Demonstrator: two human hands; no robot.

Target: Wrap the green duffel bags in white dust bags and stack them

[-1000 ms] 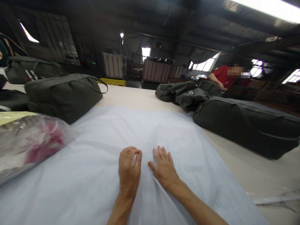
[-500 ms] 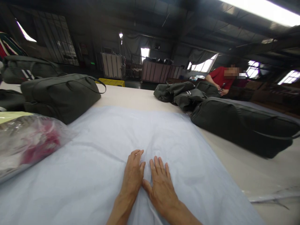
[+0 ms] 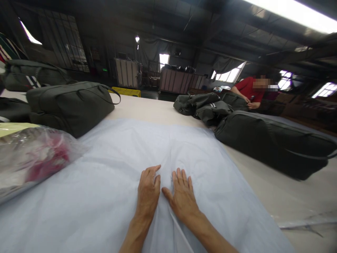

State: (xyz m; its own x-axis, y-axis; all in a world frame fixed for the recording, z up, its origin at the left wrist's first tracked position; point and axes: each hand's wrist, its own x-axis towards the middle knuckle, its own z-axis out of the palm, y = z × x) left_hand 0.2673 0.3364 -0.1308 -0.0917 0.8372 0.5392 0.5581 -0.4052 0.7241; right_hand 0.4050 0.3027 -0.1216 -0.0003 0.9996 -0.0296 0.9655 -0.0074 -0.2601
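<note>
A pale blue sheet (image 3: 105, 168) is spread over the table under both my hands, with soft wrinkles and a lighter edge or fold running down between my wrists. My left hand (image 3: 149, 189) rests on the sheet just left of that fold, its fingers partly bent, with the index finger and thumb apart. To the right of the fold, my right hand (image 3: 183, 196) lies flat, palm down, fingers stretched forward and thumb out toward the left hand. Neither hand visibly grips anything.
A dark green duffel bag (image 3: 71, 105) stands at the left, another (image 3: 273, 144) at the right. Several more bags (image 3: 207, 105) are heaped at the far edge. A clear plastic bag (image 3: 39, 158) with pink contents lies at left. A person in red (image 3: 246, 88) works beyond.
My right hand has slid slightly forward and to the right along the sheet. My left hand has shifted a little forward, so the gap between the hands is wider.
</note>
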